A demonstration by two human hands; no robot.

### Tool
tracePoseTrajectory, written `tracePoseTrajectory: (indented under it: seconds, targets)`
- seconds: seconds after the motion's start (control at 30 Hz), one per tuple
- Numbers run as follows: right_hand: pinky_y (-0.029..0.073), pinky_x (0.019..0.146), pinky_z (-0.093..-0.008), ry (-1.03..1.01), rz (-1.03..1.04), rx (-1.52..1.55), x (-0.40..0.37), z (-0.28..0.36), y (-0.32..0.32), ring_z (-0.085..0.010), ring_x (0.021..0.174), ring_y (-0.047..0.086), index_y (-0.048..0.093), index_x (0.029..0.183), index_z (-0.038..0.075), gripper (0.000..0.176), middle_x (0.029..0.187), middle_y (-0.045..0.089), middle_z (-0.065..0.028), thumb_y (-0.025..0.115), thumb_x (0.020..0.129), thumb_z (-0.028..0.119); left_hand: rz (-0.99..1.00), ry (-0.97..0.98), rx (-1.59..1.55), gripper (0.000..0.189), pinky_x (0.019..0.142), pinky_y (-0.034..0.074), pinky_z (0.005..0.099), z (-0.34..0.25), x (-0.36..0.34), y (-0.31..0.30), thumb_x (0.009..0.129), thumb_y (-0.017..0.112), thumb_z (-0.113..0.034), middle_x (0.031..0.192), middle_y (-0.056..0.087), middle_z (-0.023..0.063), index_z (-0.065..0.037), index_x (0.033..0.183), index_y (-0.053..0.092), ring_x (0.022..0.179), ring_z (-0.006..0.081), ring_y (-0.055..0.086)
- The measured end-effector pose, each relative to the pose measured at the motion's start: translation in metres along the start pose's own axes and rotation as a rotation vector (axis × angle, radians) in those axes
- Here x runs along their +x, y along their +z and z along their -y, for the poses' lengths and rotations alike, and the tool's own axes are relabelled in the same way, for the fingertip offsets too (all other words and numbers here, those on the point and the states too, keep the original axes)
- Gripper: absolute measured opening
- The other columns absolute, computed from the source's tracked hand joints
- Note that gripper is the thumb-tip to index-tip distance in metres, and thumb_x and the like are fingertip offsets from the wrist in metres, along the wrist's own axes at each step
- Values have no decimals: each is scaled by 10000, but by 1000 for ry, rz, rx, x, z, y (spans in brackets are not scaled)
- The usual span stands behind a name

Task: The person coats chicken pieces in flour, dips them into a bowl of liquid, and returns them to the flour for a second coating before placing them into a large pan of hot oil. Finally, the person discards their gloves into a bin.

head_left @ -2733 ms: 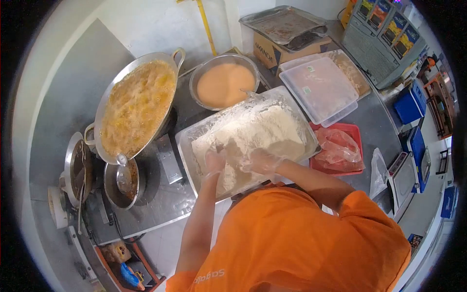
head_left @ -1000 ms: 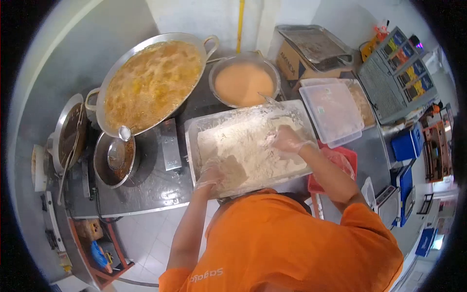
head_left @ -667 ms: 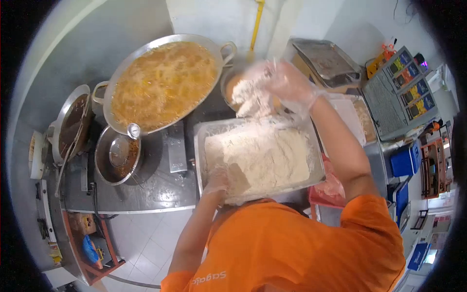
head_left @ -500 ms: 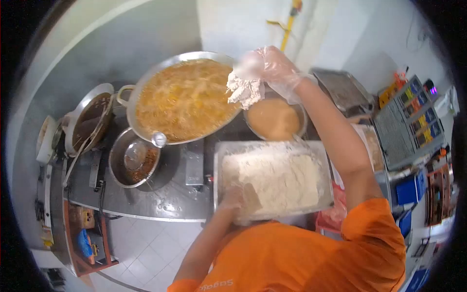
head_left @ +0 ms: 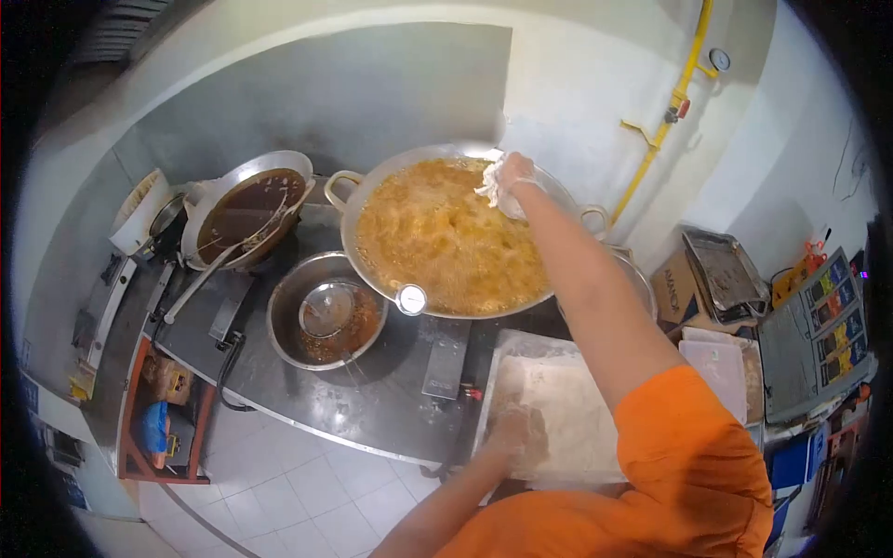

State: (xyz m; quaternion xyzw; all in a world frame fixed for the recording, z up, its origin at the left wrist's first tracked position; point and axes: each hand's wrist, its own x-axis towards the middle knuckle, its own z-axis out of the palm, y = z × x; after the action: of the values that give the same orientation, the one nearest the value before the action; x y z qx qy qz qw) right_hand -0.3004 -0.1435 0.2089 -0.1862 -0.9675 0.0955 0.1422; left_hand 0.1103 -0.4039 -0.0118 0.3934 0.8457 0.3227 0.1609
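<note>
The gloved right hand [head_left: 512,177] pinches a floured piece [head_left: 489,186] over the far side of the wok [head_left: 346,232] of bubbling oil. It is best eased in low to avoid splashing. The left hand [head_left: 514,430] rests in the near flour tray [head_left: 491,372], its grip unclear. 1 bowl [head_left: 277,321] holds a strainer [head_left: 326,310].

My right forearm crosses the round steel bowl [head_left: 640,277], leaving only a sliver of rim visible. My orange sleeve [head_left: 693,437] hides the right end of the clear plastic flour tray [head_left: 544,381]. My left hand [head_left: 514,432] in that tray is blurred, its grip unclear. The pale floured piece [head_left: 490,184] pinched in my right hand [head_left: 514,177] is too small to identify. The labels on the grey panel [head_left: 819,335] are unreadable.
</note>
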Motion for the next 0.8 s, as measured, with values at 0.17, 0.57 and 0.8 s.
tracePoseTrajectory:
  seconds: [0.17, 0.57, 0.8]
  targets:
    - [537, 859, -401, 39, -37, 58, -8, 10, -15, -329, 986, 677, 727, 966, 62, 324, 1028, 702, -191, 716, 780, 327, 52, 4, -22, 356, 826, 494, 457, 2, 0, -2, 748, 658, -264, 946, 622, 249, 7, 974, 608, 933, 391, 615]
    - [460, 599, -263, 136, -18, 1349, -313, -87, -201, -89, 731, 583, 618, 989, 86, 134, 879, 623, -17, 653, 907, 186, 196, -37, -19, 678, 971, 464, 437, 1, 7, 4, 787, 699, -393, 1173, 604, 259, -8, 1310, 503, 1161, 395, 563]
    - [495, 909, -433, 499, 316, 100, -568, -318, 64, -343, 994, 635, 496, 1365, -3, 613, 1080, 646, -200, 661, 883, 338, 554, -614, -883, 512, 736, 564, 428, -26, 75, 34, 934, 558, -434, 1202, 615, 150, -66, 1291, 549, 919, 314, 651]
